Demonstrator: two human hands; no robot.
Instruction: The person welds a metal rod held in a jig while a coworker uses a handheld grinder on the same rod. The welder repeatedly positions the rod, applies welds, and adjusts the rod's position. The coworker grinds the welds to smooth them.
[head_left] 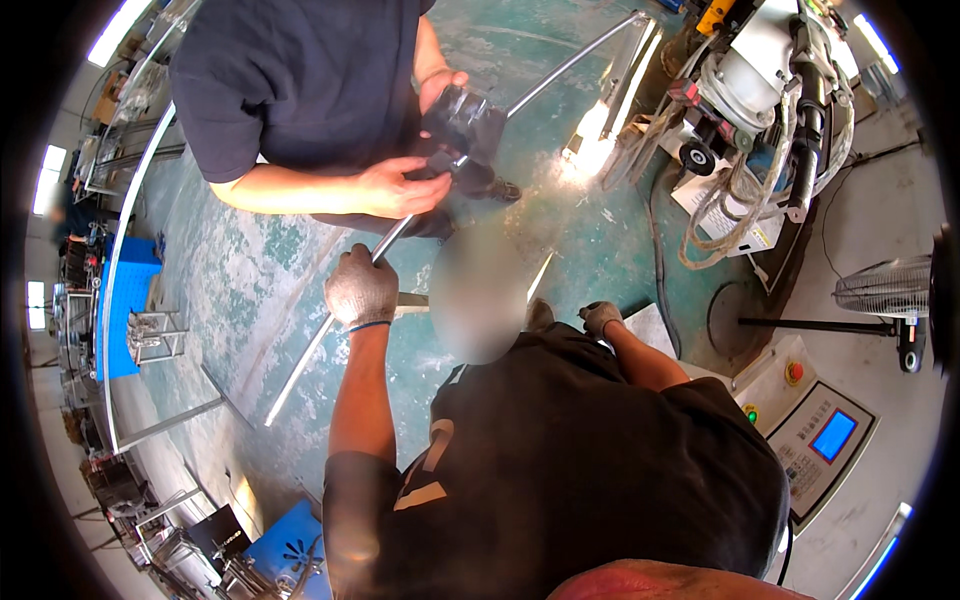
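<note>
My left hand (361,287), in a pale work glove, is wrapped round a thin silver metal rod (300,372). The rod slants from the lower left up to the far right, past another person's hands. My right hand (600,318), also gloved, is held low beside my body with its fingers curled; whatever is in them is hidden. Close to it lies a pale grey flat panel (652,331). Opposite me, a person in a dark shirt (300,80) has one hand (403,187) at the rod and holds a dark, glossy block-like object (465,122) along it.
A welding-like machine with cables (735,110) stands at the far right. A standing fan (885,290) and a control panel (825,440) with a blue screen are at the right. Metal frame bars (170,428) and a blue bin (130,300) are at the left. A grey blur covers the middle.
</note>
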